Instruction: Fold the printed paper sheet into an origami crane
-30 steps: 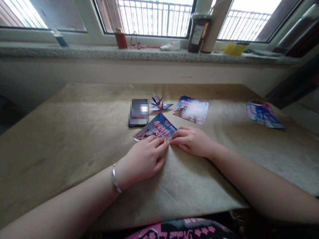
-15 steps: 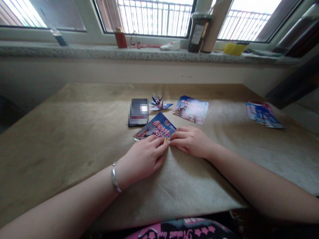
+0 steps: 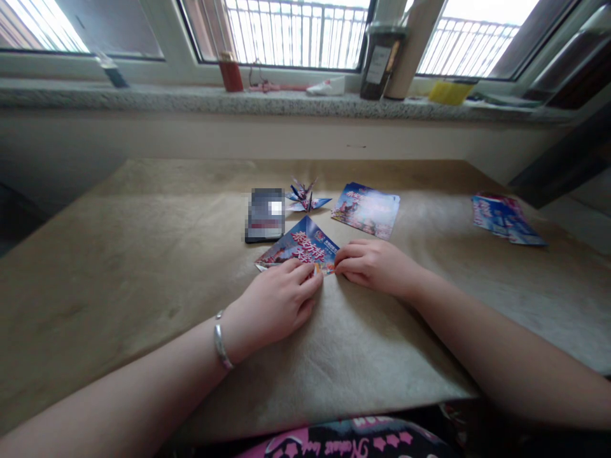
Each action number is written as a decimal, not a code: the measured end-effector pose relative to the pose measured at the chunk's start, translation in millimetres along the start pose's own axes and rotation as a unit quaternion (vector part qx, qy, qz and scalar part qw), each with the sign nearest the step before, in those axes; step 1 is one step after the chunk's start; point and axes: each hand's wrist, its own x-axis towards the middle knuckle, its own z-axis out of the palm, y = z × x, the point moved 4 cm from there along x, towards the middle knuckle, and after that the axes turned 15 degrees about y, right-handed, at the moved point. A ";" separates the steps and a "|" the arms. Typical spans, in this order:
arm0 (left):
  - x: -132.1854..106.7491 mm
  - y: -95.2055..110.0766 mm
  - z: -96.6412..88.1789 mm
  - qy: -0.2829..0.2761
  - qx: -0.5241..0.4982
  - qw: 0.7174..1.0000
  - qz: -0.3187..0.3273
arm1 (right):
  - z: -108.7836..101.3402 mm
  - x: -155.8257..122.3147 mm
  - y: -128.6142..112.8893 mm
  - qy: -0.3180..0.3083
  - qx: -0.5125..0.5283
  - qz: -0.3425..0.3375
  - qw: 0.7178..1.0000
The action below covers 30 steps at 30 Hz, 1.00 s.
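Paper triangle [image 3: 307,240] folded; left hand [image 3: 279,298] presses it, loosely open; right hand [image 3: 371,266] curls at its right corner, grip unclear; far square sheets [image 3: 366,211] lie unfolded!

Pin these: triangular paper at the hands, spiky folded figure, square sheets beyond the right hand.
Triangular paper [image 3: 305,243]: head view, middle of its printed face.
Spiky folded figure [image 3: 309,203]: head view, central body.
Square sheets [image 3: 366,212]: head view, top sheet's middle.

The left hand [image 3: 282,299] lies palm down; the right hand [image 3: 370,266] curls nearby.
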 end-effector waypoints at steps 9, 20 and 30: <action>0.3 -1.8 1.1 -0.001 -0.005 1.000 -0.002 | 0.2 -5.5 7.1 -0.012 0.017 0.018 1.000; -1.4 -4.2 -0.9 -0.003 -0.007 1.000 -0.006 | -6.8 -13.2 18.1 -0.046 -0.045 0.048 0.997; -1.2 -3.9 -0.8 -0.010 -0.006 1.000 -0.012 | -13.7 -15.4 21.6 -0.059 -0.054 0.065 0.995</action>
